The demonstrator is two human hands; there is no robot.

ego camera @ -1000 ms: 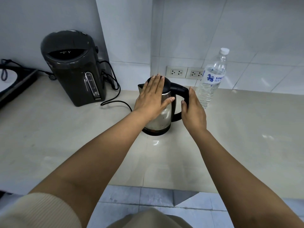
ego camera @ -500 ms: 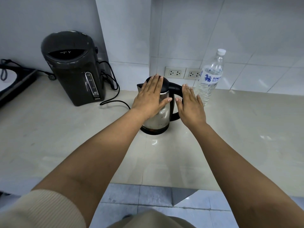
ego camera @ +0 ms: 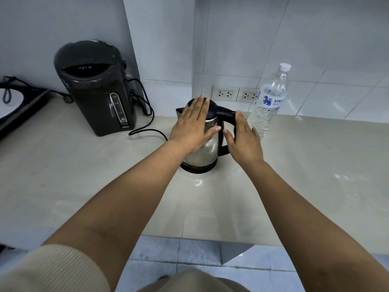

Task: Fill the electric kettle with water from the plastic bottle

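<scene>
**Both hands at the kettle, bottle standing capped**

Stainless electric kettle (ego camera: 207,142) upright on its black base, middle of the pale worktop (ego camera: 84,175), black lid down. Left hand (ego camera: 192,125) laid flat over the lid and the near side of the steel body, fingers (ego camera: 201,108) straight and close together, thumb stretched across the metal; pressing on rather than gripping, nothing closed in the palm. Right hand (ego camera: 244,138) beside the black handle (ego camera: 226,114), palm turned toward it, fingers extended and together, thumb spread toward the kettle body; open, not wrapped round the handle, and whether touching it cannot be told. Plastic bottle (ego camera: 270,102) upright just right of the kettle and behind the right hand, near the tiled wall, white cap on, clear water inside, blue-printed label facing forward. Dark hot-water dispenser (ego camera: 94,87) well to the left against the wall, its black cord (ego camera: 145,114) looping over the worktop toward the kettle. Twin wall sockets (ego camera: 235,94) behind, between kettle and bottle. Edge of a dark appliance at far left, mostly cut off. Cream ribbed sleeve (ego camera: 52,268) pushed up on the left arm.
</scene>
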